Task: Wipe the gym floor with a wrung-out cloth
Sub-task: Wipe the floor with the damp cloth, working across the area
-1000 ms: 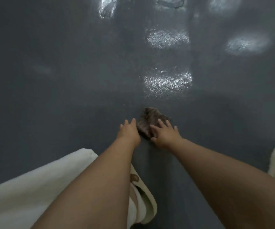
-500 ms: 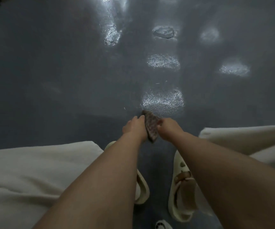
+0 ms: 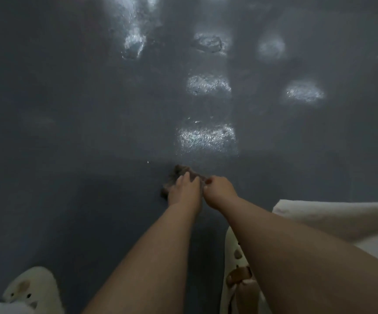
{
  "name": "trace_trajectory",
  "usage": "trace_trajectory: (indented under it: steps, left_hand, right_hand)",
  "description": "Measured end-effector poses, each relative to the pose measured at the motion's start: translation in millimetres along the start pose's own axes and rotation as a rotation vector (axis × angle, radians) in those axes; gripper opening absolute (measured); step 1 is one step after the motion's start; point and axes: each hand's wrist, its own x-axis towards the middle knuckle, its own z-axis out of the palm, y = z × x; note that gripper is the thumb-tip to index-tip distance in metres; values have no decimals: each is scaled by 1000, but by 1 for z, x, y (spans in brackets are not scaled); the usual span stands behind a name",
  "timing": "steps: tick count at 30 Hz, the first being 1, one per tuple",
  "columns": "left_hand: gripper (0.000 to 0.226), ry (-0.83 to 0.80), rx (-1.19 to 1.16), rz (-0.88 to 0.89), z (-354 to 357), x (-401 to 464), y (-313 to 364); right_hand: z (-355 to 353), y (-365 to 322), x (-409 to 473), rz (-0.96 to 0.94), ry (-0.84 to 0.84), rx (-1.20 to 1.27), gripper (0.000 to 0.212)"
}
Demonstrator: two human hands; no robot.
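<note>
- both forearms are bare, no sleeves, no watch or bands that I can see on the left hand [image 3: 187, 189] or right hand [image 3: 219, 191]
- cream clog-style slippers with holes: left slipper [image 3: 32, 288], right slipper [image 3: 238, 275]
- the right one has a brownish strap or charm on top
- off-white trousers [image 3: 342, 219], loose-looking fabric over the right knee
</note>
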Motion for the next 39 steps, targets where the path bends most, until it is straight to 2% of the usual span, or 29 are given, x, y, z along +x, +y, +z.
trace_trajectory:
  steps: [5,8,15,19,22,27,30,33,36,39]
  left_hand:
    - [63,-45,80,86,19,26,-12]
    - [62,-73,120,113,34,45,-24]
    - [64,-135,372,263,68,82,-48]
    - [72,-49,367,319,54,103,-74]
    - [67,46,294,168,34,124,-117]
    - [65,187,124,-309,15,115,-203]
    - [66,300,-48,-557,28,93,-202]
    - [63,281,-28,-537,36,90,-180]
    - [63,222,227,-350,27,101,-181]
    - [67,168,265,-226,17,114,-193]
  right_hand:
    - [9,-7,33,128,40,78,39]
    - [19,-11,58,169,77,67,44]
    - [42,-29,99,94,265,-45,41]
    - [62,-41,107,53,370,-45,42]
    - [74,-51,112,-2,344,-59,44]
    - [86,-69,118,-162,242,-200,46]
    - [95,-76,119,-200,215,-283,47]
    - [100,-83,119,-158,249,-269,45]
    - [101,-89,122,-131,280,-232,43]
    - [100,-92,127,-165,276,-252,44]
